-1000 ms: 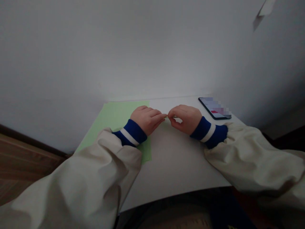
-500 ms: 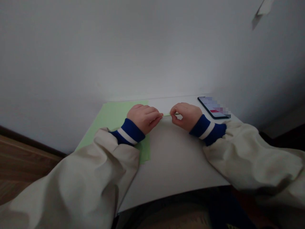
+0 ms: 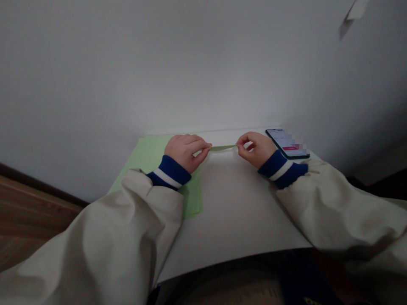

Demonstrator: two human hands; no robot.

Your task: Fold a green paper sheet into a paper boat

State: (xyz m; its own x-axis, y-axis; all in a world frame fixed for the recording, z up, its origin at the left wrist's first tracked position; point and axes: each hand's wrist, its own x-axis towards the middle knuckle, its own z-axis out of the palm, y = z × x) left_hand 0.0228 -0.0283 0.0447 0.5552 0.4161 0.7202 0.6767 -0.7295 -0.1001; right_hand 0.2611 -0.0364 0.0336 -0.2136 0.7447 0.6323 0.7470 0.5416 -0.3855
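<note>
My left hand (image 3: 185, 150) and my right hand (image 3: 256, 148) each pinch one end of a thin, pale green paper strip (image 3: 222, 148), stretched nearly level between them just above the white table (image 3: 241, 212). Both hands have fingers curled and thumb pressed to forefinger. A sheet of light green paper (image 3: 149, 154) lies flat on the table's left part, partly under my left wrist and sleeve. Both arms wear cream sleeves with blue, white-striped cuffs.
A phone (image 3: 288, 143) with a lit screen lies at the table's far right, close to my right wrist. A plain white wall rises right behind the table. Wooden flooring (image 3: 28, 212) shows at the left.
My hands have drawn apart, the right one moving right toward the phone. The green strip between them, first hidden between touching fingertips, now shows stretched out longer.
</note>
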